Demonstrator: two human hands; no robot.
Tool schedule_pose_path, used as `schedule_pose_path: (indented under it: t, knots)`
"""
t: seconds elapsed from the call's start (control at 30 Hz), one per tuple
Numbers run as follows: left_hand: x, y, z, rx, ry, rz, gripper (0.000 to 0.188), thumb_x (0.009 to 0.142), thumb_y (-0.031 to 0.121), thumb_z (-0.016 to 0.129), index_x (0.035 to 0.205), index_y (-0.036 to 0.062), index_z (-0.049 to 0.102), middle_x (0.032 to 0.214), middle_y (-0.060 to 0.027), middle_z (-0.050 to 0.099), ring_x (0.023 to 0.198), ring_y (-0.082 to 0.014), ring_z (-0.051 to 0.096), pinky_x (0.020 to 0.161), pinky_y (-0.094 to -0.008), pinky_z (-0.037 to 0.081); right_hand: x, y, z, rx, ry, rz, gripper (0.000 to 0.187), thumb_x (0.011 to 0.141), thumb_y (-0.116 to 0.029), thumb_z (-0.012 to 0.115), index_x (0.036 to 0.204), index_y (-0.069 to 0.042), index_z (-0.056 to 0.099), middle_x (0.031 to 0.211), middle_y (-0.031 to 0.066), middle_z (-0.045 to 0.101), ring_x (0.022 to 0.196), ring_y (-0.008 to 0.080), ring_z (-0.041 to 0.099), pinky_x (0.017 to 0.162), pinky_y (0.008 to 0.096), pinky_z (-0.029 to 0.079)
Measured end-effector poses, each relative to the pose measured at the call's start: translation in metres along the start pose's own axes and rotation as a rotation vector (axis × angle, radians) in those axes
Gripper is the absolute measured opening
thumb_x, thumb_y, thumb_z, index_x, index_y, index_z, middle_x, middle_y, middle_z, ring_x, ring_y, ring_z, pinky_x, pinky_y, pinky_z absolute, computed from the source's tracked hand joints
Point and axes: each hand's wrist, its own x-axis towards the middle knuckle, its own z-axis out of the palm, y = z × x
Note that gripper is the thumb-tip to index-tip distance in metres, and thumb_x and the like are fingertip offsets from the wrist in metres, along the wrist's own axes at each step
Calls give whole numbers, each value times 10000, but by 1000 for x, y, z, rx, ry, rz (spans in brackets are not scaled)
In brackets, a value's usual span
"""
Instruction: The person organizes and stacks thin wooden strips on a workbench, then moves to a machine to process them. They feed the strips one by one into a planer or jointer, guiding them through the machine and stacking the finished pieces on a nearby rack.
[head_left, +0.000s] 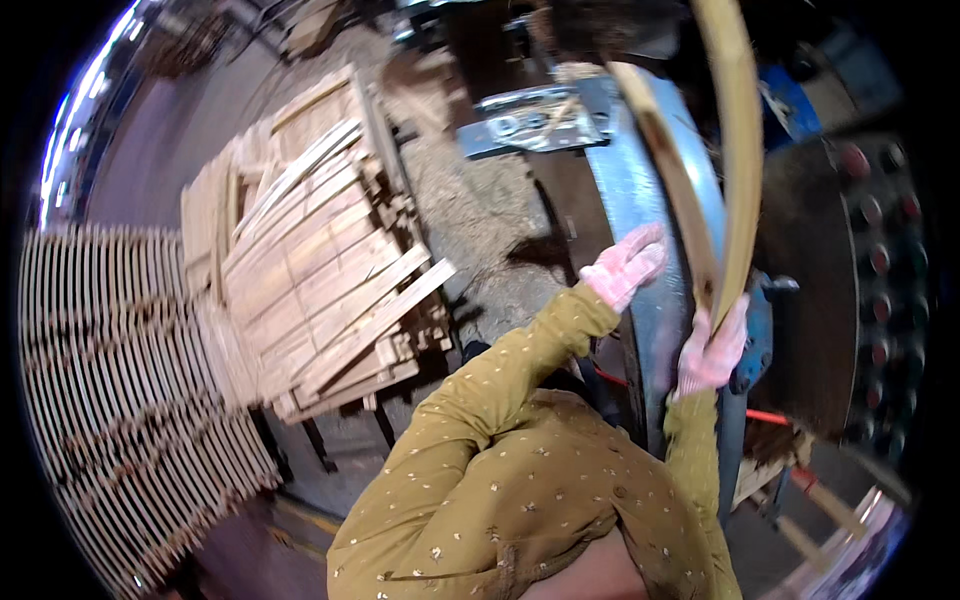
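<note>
My right hand (713, 352), in a pink-and-white work glove, is closed around the near end of a long pale wooden strip (740, 150). That strip rises away from me and runs out of the top of the view. Beside it a second, darker-edged wooden strip (668, 165) extends along the shiny metal machine bed (655, 330), its near end meeting my right hand. My left hand (628, 266), gloved alike, hovers over or rests at the bed's left edge; which of these I cannot tell. Its fingers are loosely stretched out with nothing visible in them.
A large pile of flat wooden boards (310, 270) stands to the left. Further left are rows of stacked thin slats (110, 350). A metal plate with fittings (535, 122) sits at the machine's far left. On the right is a dark panel with several round buttons (880, 260).
</note>
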Motion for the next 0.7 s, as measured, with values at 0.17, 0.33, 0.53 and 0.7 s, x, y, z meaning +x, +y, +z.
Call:
schedule_pose_path:
  t: [0.17,0.33,0.53,0.7]
  knots:
    - [-160,38,-155,195,962,92,459,967,312,529,1281,-18,476,974,-116,573,792,-195,554,686,-283,476,51,-11,69,67,63,52,533,925,-297,582,1344,10,466,1222,281,543,1116,421,533,959,430,433]
    - [-342,59,-345,589,2082,-445,488,999,385,377,1345,43,415,1185,-208,558,1012,-343,600,846,-436,504,75,-14,87,190,-248,132,536,965,-311,513,1392,-6,403,1262,267,526,1147,396,521,976,418,408]
    - [-359,114,-373,890,1626,-1415,469,923,441,525,1276,134,564,1282,-86,575,1156,-255,562,936,-448,443,-55,-10,-14,-24,-261,-70,518,980,-284,503,1373,43,419,1382,266,448,1280,394,433,1090,412,332]
    - [-368,155,-376,1201,1026,-1768,465,870,375,646,1310,244,571,1402,45,503,1309,-190,440,1047,-489,331,-150,65,-52,-250,-263,-238,469,996,-255,460,1355,46,445,1375,261,459,1264,409,446,1082,440,339]
